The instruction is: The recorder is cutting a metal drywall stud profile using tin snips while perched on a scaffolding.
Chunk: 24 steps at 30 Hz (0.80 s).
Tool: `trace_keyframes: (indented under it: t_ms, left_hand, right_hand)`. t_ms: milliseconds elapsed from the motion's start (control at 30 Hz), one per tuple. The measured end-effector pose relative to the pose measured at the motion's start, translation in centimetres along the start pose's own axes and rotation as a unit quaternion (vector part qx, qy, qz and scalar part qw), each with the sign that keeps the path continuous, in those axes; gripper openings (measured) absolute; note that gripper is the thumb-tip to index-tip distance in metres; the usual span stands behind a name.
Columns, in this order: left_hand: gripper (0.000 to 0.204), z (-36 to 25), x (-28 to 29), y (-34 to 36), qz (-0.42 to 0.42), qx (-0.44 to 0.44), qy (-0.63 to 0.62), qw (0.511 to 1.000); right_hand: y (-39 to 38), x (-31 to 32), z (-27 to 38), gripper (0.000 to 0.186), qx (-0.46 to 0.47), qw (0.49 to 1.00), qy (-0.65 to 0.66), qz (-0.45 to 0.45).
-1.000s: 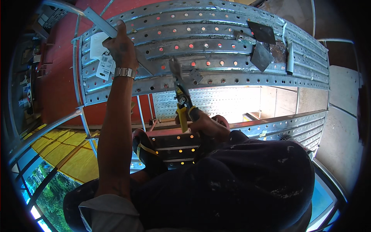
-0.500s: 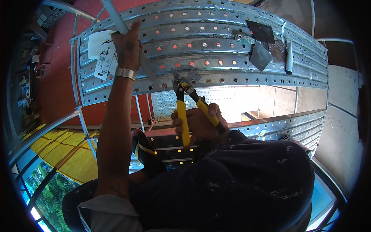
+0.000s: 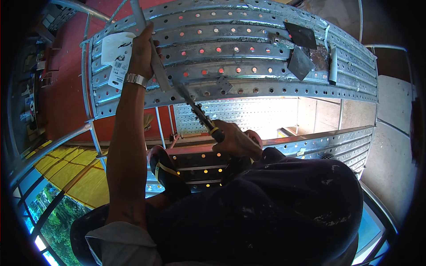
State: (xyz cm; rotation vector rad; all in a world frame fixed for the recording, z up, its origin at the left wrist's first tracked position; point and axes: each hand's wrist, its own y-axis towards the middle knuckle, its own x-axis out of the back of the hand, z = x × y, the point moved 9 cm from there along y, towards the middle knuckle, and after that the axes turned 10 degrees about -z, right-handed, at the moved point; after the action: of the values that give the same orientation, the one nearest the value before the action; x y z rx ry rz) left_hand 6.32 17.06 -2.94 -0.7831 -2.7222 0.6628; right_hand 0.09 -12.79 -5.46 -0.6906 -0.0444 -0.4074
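Note:
My left hand [image 3: 141,54] grips a long grey metal strip [image 3: 160,75], held at a steep slant over the perforated metal scaffold plank [image 3: 213,26]. My right hand [image 3: 235,141] is closed on metal snips [image 3: 196,107] with yellow-and-black handles, seen edge-on. Their jaws point up-left near the strip's lower end; I cannot tell whether they touch it. White cards [image 3: 114,48] lie on the plank left of my left hand. Dark square metal pieces [image 3: 301,64] and a pale narrow piece [image 3: 333,66] lie at its right.
My feet [image 3: 163,170] are below on a lower plank [image 3: 319,144], with an opening between the planks. Scaffold tubes [image 3: 80,131] run along the left beside a red floor [image 3: 69,102] and yellow sheeting [image 3: 75,168]. Concrete panels [image 3: 392,102] are at the right.
The snips have swung from upright, handles facing me, to an edge-on slant toward the strip. The strip has turned steeper, and my left hand has shifted slightly right, then back left.

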Motion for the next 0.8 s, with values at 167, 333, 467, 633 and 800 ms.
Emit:
trace_keyframes:
  t_ms: [167, 333, 467, 633, 800]
  left_hand:
    - [0.046, -0.1, 0.7, 0.6, -0.036, -0.019, -0.076, 0.996]
    - [0.043, -1.2, 1.9, 1.7, -0.112, -0.139, -0.029, 0.983]
    - [0.072, -1.5, 2.1, 2.0, -0.133, -0.167, 0.032, 0.976]
    - [0.075, -1.7, 1.8, 1.6, -0.131, -0.177, 0.063, 0.973]
    - [0.074, -2.1, 1.5, 0.6, -0.150, -0.190, 0.072, 0.968]
  right_hand:
    - [-0.2, -2.6, -0.7, 0.057, 0.010, 0.999, 0.046, 0.007]
    - [-0.6, -2.1, 0.4, 0.055, 0.019, 0.994, 0.107, -0.015]
    - [-0.3, -1.8, 0.3, 0.055, 0.015, 0.997, 0.078, -0.003]
    - [0.0, -2.5, -0.8, 0.053, -0.009, 0.998, 0.060, 0.022]
    - [-0.4, -2.6, -0.5, 0.051, -0.020, 0.997, 0.069, 0.040]
